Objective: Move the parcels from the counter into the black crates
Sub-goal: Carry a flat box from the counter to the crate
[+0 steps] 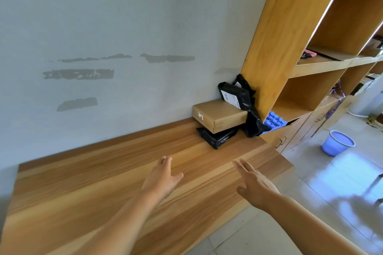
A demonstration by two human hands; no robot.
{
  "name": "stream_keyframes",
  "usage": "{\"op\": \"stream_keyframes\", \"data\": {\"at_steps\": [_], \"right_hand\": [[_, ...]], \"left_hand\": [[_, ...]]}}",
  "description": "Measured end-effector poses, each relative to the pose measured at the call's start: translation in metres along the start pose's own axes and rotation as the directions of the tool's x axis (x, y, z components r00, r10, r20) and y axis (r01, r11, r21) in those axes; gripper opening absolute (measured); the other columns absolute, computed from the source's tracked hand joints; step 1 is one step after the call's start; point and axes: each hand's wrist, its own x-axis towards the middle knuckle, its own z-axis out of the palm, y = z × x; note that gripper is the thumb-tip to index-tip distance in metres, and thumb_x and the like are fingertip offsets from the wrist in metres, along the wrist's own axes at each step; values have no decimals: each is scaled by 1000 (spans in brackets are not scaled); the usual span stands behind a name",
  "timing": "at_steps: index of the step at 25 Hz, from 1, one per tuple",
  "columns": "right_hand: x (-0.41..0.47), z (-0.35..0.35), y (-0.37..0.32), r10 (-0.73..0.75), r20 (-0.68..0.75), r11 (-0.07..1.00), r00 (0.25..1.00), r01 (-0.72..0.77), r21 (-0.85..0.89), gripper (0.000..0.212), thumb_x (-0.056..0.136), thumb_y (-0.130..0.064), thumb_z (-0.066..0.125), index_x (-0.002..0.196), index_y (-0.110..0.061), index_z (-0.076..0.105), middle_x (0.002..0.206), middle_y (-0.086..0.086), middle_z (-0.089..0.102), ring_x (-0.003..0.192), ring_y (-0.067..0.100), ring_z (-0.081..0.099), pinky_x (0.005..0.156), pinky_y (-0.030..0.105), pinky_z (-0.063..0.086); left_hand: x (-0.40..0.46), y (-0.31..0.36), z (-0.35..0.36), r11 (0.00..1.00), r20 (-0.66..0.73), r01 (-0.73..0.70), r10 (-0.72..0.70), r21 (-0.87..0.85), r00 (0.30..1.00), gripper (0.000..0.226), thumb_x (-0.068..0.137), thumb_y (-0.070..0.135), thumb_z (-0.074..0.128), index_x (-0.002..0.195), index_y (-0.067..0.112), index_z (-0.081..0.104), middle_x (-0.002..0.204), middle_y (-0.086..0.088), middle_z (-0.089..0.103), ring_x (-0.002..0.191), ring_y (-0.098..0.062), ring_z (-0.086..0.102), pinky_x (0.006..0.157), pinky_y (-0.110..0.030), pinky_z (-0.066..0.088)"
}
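Both your hands reach out over the counter (pixel 103 182) with nothing in them: the left hand (pixel 163 174) has its fingers relaxed and loosely spread, and the right hand (pixel 253 182) is flat with fingers straight, pointing at the pile. Beyond them, well apart from your fingertips, the parcels sit in the far corner against the shelf (pixel 275 33): a box (pixel 217 115) lying on a black bag (pixel 217 137), with a labelled bag (pixel 233 95) leaning on top. You look to be at the reach-in step, so next you need to close on the top parcels and lift them; no crate is in view, so you will have to turn to find one.
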Motion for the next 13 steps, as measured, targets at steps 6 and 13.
{"op": "stream_keyframes", "data": {"at_steps": [6,13], "right_hand": [[86,-12,46,-101,33,994,994,100,32,79,93,-23,55,153,-31,5,161,-10,-2,144,18,25,109,33,35],[170,-32,84,-101,63,994,993,98,45,76,93,-22,54,154,-29,9,161,-10,4,146,16,18,110,32,32]], "left_hand": [[64,25,32,990,-8,140,-140,-9,990,66,94,40,53,149,16,25,154,-2,28,135,-22,39,102,-34,38],[152,58,62,983,20,170,-169,-62,985,66,93,37,53,149,14,26,152,-5,29,133,-23,40,102,-36,40]]}}
